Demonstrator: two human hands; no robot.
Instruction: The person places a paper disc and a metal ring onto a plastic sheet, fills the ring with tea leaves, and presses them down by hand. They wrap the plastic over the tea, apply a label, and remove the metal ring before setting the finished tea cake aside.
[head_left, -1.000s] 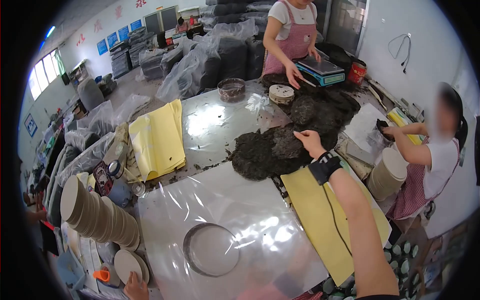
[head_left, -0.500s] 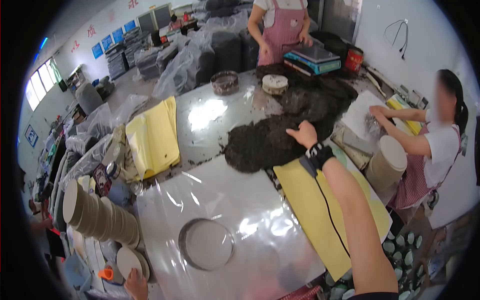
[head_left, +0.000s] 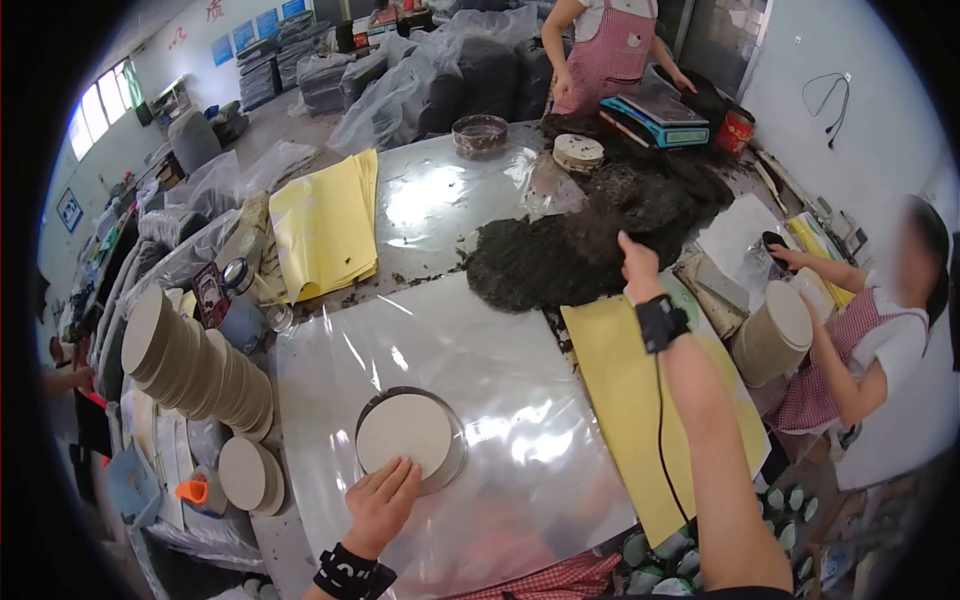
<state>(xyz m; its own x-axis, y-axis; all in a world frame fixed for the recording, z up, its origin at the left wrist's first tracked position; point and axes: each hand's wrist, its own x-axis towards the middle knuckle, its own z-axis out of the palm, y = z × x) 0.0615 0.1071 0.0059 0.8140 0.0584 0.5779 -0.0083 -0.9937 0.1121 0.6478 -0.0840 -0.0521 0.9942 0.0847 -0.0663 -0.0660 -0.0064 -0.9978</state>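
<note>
Lower centre of the frame: left hand (head_left: 383,505) lies flat and loose, fingers slightly spread, tips on the near edge of a round white paper disc (head_left: 405,432); nothing is gripped. The disc sits inside a shallow metal ring (head_left: 458,452), which looks to keep it centred. The ring rests on a clear plastic sheet (head_left: 450,345) covering the table (probably to keep the surface clean). Right of centre, the right hand (head_left: 638,264) is stretched out at full arm's length, its back to the camera and its fingers at the edge of a heap of dark loose leaf (head_left: 545,265); I cannot tell whether they are closed on any leaf. A black wrist strap (head_left: 660,322) with a cable sits on that arm, above a yellow paper sheet (head_left: 620,400) laid just beside the heap. At left, a leaning row of white discs (head_left: 190,370) lies within the left hand's reach. At the top, a person in a pink checked apron (head_left: 612,55) stands by a blue-based scale (head_left: 660,112).
</note>
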